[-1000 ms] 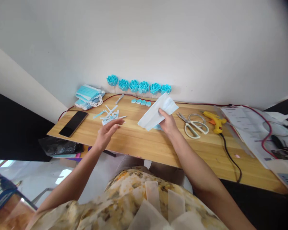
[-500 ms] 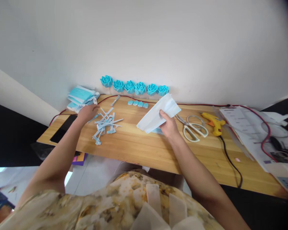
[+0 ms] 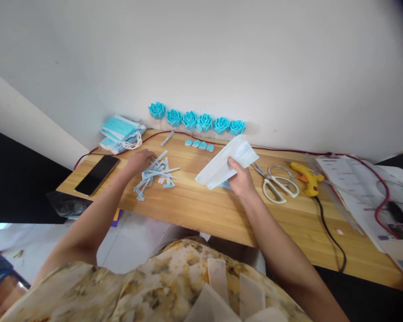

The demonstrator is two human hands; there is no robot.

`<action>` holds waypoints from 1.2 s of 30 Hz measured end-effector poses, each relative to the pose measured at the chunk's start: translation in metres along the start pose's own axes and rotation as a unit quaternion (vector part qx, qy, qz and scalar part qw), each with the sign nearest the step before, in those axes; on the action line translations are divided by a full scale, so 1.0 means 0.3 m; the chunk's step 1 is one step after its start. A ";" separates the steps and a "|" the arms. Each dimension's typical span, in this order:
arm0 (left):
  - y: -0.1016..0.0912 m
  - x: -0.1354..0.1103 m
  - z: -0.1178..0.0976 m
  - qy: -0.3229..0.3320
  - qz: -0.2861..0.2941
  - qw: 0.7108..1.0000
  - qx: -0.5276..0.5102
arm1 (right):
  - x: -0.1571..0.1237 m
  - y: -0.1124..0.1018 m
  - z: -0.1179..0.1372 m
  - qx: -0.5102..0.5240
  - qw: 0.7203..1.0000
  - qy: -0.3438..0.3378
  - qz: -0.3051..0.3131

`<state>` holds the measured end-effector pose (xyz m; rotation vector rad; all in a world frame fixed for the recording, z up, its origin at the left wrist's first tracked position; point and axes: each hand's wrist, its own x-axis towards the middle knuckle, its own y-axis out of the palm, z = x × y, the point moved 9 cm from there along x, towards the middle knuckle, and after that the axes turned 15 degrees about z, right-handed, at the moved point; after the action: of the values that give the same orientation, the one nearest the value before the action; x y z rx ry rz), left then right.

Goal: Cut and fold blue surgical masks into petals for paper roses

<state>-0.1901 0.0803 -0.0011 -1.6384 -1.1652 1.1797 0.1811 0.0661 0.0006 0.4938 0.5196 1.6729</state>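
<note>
My right hand (image 3: 241, 178) holds a flat pale-blue piece of face mask fabric (image 3: 221, 167) above the table, thumb on top. Beneath it, a second blue piece (image 3: 225, 184) partly shows on the wood. My left hand (image 3: 140, 162) rests at the left edge of a loose pile of cut pale strips (image 3: 157, 172); its fingers reach out over the strips and are partly hidden. Behind that hand lies a stack of blue face masks (image 3: 121, 132) with white ear loops. Several small folded blue pieces (image 3: 199, 145) sit in a row near the wall.
Several blue flowers (image 3: 190, 120) line the wall. White-handled scissors (image 3: 278, 188), a roll of clear tape (image 3: 282, 167) and a yellow glue gun (image 3: 308, 179) lie to the right. Papers (image 3: 352, 192) cover the right end. A phone (image 3: 97, 174) lies at left; a red cord runs along the back.
My left hand has moved right and nearer, from beside the mask stack to the strip pile, uncovering the phone and ear loops. My right hand still holds the fabric; the view has shifted slightly.
</note>
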 end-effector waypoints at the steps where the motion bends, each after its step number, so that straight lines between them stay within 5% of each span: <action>1: -0.003 -0.012 -0.007 0.007 0.005 1.000 -0.008 | 0.000 0.000 -0.001 0.000 1.000 -0.001 0.001; 4: -0.071 -0.068 -0.074 0.039 -0.048 0.997 -0.036 | 0.000 0.009 0.002 -0.010 1.000 -0.004 0.014; 7: -0.166 -0.149 -0.227 0.115 -0.143 0.973 -0.138 | -0.006 0.027 0.014 -0.024 0.999 -0.003 0.026; 9: -0.149 -0.164 -0.340 0.153 -0.093 0.943 -0.282 | -0.014 0.039 0.037 -0.031 0.999 -0.013 0.028; 11: -0.080 -0.164 -0.485 0.217 0.016 0.897 -0.386 | -0.022 0.055 0.073 -0.034 0.998 -0.033 0.033; 15: 0.052 -0.151 -0.709 0.333 0.172 0.760 -0.531 | -0.031 0.071 0.163 -0.017 0.996 -0.080 0.034; 17: 0.087 -0.125 -0.769 0.350 0.188 0.704 -0.588 | -0.032 0.071 0.202 -0.003 0.995 -0.100 0.027; 20: 0.110 -0.092 -0.846 0.343 0.183 0.658 -0.645 | -0.035 0.077 0.234 0.009 0.993 -0.116 0.026; 23: 0.109 -0.060 -0.890 0.304 0.147 0.620 -0.709 | -0.044 0.092 0.234 0.004 0.993 -0.116 0.036; 27: 0.125 -0.008 -0.858 0.202 0.074 0.570 -0.793 | -0.057 0.093 0.228 -0.019 0.993 -0.105 0.049; 32: 0.142 0.007 -0.787 0.136 0.022 0.563 -0.815 | -0.057 0.022 0.258 -0.034 0.994 -0.105 0.009; 36: 0.103 -0.037 -0.803 0.212 0.086 0.553 -0.801 | -0.052 -0.001 0.280 -0.063 0.994 -0.089 0.003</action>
<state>0.0474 0.0417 0.0345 -3.0366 -1.8231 -0.8016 0.2332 0.0563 0.0677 0.5460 0.2804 1.6377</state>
